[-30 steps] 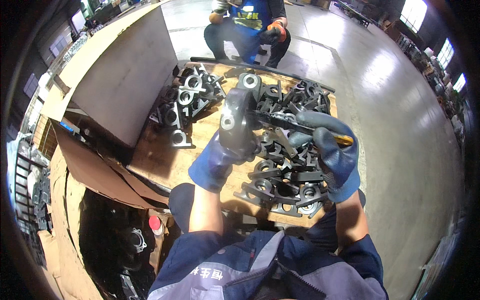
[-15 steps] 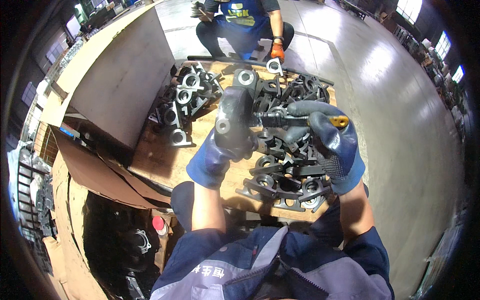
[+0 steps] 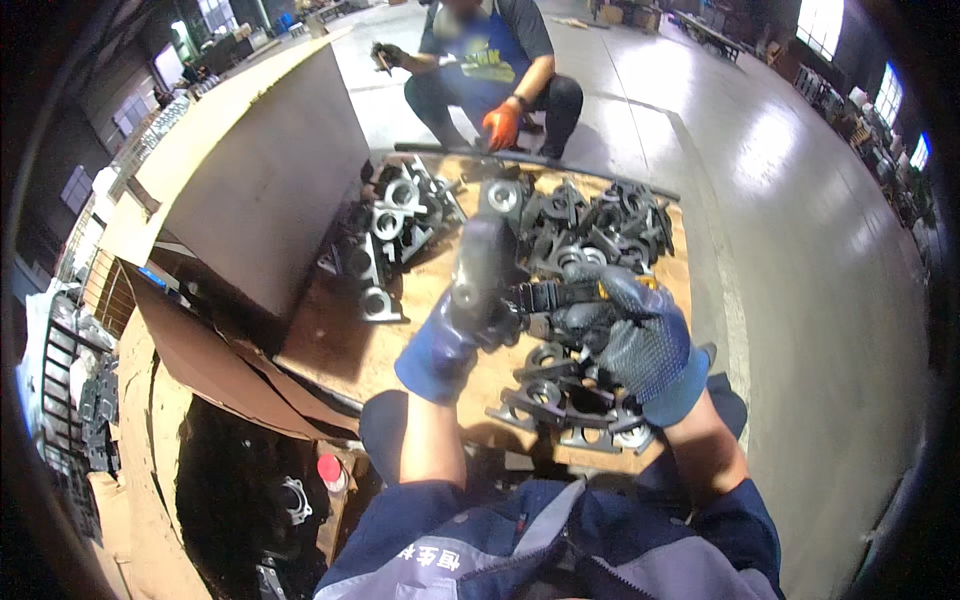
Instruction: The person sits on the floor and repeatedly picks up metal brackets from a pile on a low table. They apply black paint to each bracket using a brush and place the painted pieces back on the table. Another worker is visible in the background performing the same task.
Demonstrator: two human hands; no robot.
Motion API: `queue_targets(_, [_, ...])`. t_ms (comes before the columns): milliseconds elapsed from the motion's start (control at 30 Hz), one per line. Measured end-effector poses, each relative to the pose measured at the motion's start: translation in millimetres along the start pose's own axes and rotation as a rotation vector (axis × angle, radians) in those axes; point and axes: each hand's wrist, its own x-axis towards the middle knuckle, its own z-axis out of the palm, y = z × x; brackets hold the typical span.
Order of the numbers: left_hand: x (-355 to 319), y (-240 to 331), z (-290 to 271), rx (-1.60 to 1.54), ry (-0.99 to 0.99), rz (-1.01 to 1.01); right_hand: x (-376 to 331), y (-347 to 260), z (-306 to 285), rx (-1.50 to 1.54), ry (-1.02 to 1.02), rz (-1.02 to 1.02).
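Note:
My left hand (image 3: 443, 345), in a dark blue coated glove, is closed around a dark metal bracket (image 3: 503, 197) with a bright-edged hole at its far end. The bracket stands up above the wooden board. My right hand (image 3: 648, 350), gloved the same way, is closed on a black tool (image 3: 545, 296) with a yellow end. The tool's ribbed dark tip reaches left to the bracket's side; blur hides whether they touch. Beneath and beyond my right hand lies a pile of dark ring brackets (image 3: 610, 225). Lighter metal brackets (image 3: 388, 222) lie heaped at the left.
A wooden board (image 3: 335, 335) carries the brackets, with a dark bar (image 3: 600, 178) along its far edge. A tall cardboard box (image 3: 270, 190) stands left. Across the board crouches a person with an orange glove (image 3: 502, 125). A red-capped container (image 3: 332, 470) is at lower left.
The whole view has shifted, so the board sits lower. My right hand has come closer to the bracket and turned. The co-worker's orange-gloved hand has moved left, away from a light bracket it was at.

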Motion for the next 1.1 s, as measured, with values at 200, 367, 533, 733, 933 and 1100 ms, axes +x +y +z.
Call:
queue_targets(200, [-2,5,0,0.057,-0.043,-0.012,4,16,4,0.374,0.044,-0.097])
queue_targets(367, [-7,12,11,-0.042,0.055,-0.002,-3,23,16,-0.164,0.215,-0.243])
queue_targets(533, [-12,16,7,0.070,0.010,0.051,-13,22,14,-0.262,0.288,-0.263])
queue_targets(733, [-9,14,10,0.039,0.047,0.052,-13,15,17,0.122,0.383,-0.227])
queue_targets(933, [-7,15,18,0.077,0.084,0.113,-11,15,15,0.004,0.349,-0.331])
queue_targets(1100, [-5,11,12,0.105,-0.004,0.004,-15,11,28,-0.095,0.429,-0.285])
